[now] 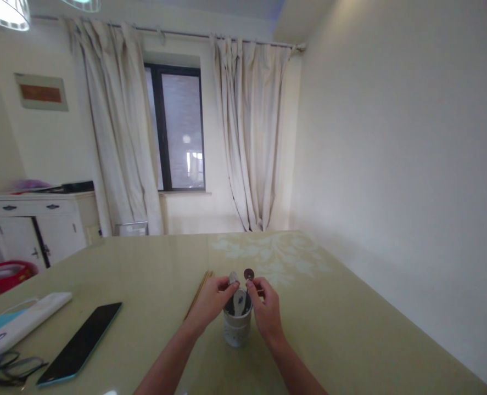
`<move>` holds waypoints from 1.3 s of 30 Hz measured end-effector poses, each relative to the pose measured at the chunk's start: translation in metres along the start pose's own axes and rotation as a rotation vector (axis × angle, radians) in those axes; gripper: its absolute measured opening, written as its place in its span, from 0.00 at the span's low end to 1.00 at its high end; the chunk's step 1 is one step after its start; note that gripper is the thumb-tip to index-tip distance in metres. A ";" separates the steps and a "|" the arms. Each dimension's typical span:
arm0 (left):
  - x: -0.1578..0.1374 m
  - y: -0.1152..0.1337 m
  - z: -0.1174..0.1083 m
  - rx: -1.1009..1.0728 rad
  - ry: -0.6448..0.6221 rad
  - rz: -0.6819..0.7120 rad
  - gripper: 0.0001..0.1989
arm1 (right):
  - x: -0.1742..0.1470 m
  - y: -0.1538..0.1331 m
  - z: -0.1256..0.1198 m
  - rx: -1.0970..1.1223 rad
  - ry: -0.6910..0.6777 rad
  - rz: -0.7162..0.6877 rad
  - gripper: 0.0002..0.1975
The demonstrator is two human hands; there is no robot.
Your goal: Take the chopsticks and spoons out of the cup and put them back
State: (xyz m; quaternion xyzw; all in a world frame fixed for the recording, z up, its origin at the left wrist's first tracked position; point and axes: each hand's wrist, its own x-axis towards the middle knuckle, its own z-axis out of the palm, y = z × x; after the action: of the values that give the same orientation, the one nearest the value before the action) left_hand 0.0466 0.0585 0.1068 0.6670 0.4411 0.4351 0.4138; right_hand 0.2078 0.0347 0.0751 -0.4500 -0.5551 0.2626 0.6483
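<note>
An upright pale cup (236, 332) stands on the counter (350, 334) below your hands, a white spoon (239, 300) with a blue mark standing in its mouth. Above the rim, the fingers of your left hand (215, 296) pinch a pale, rounded piece (233, 277), its lower end hidden, while those of your right hand (267, 310) grip the thin stem of a dark, round-headed utensil (248, 273). With the two heads so near each other, a light pinch and a straight vertical line likely serve you best; a sideways pull could tip the cup. Thin sticks (196, 296) lie just beside your left hand; a dark-screened device (82, 341) and eyeglasses (10, 368) rest well apart, farther left.
</note>
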 end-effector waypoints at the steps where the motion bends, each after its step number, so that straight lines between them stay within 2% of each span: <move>1: -0.002 0.003 -0.001 -0.013 0.019 0.008 0.23 | 0.000 0.000 0.000 -0.002 0.000 0.005 0.19; 3: -0.006 0.012 -0.004 -0.068 0.111 0.027 0.23 | 0.000 0.001 0.000 -0.003 0.000 0.018 0.19; 6: -0.013 0.029 -0.015 -0.266 0.321 0.045 0.24 | 0.000 0.002 0.000 -0.001 0.008 0.026 0.20; 9: -0.016 0.041 -0.037 -0.526 0.560 0.100 0.28 | -0.001 0.003 0.001 0.014 0.015 0.023 0.20; 11: -0.016 0.037 -0.056 -0.583 0.666 0.150 0.31 | -0.001 0.004 0.001 0.022 0.018 0.024 0.20; 13: -0.016 0.021 -0.075 -0.432 0.721 0.140 0.31 | -0.001 0.004 0.001 0.020 0.015 0.023 0.20; 15: -0.017 -0.004 -0.090 -0.065 0.751 0.052 0.27 | -0.001 0.003 0.000 0.011 0.010 0.024 0.20; 16: -0.018 -0.018 -0.094 0.156 0.743 -0.009 0.25 | -0.001 0.003 0.000 0.006 0.008 0.024 0.21; 18: -0.021 -0.046 -0.097 0.551 0.632 -0.135 0.24 | -0.002 0.003 -0.002 -0.005 0.006 0.019 0.20; 20: -0.024 -0.069 -0.094 0.776 0.484 -0.230 0.24 | -0.002 0.002 -0.003 -0.019 -0.005 0.007 0.19; 22: -0.027 -0.084 -0.089 0.863 0.389 -0.279 0.24 | -0.003 0.000 -0.004 -0.029 -0.013 -0.006 0.18; 24: -0.030 -0.091 -0.085 0.943 0.350 -0.277 0.28 | -0.003 -0.002 -0.006 -0.028 -0.007 -0.013 0.18; 27: -0.034 -0.090 -0.084 1.110 0.274 -0.244 0.31 | -0.001 -0.010 -0.010 0.031 0.045 -0.030 0.18; 29: -0.036 -0.086 -0.084 1.174 0.234 -0.232 0.29 | 0.000 -0.016 -0.014 0.101 0.104 -0.052 0.19; 34: -0.039 -0.077 -0.078 1.222 0.241 -0.251 0.24 | 0.005 -0.026 -0.025 0.184 0.255 -0.092 0.18; 39: -0.040 -0.076 -0.073 1.174 0.192 -0.228 0.22 | 0.011 -0.023 -0.029 0.308 0.412 -0.076 0.19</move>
State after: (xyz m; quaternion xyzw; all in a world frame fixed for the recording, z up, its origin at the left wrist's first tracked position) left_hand -0.0487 0.0531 0.0472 0.6903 0.7114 0.1300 -0.0213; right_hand 0.2342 0.0246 0.1013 -0.3689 -0.3812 0.2225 0.8180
